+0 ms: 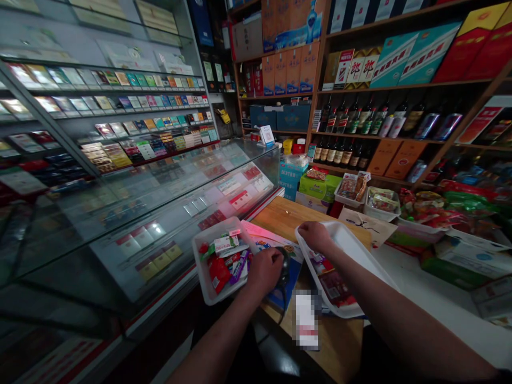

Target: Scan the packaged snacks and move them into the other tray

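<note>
On the left, a white plastic tub [201, 277] holds small packets in red, purple, green and white. My left hand [264, 271] is closed at its right rim, fingers curled; the grip is partly hidden. My right hand [316, 236], also closed, is at the far left edge of a long white tray [374, 256]. Dark red and purple packets [334, 282] lie along the tray's near left side, partly behind my right forearm. Between the two containers, a black scanner-like device [285, 266] with a cable rests beside my left hand on blue printed material [294, 274].
The wooden table [276, 212] bears a pixelated white item [306, 322] near its front. A glass display counter [172, 213] runs along the left. Snack tubs [382, 201] and boxes stand to the right, below shelves of bottles [340, 152].
</note>
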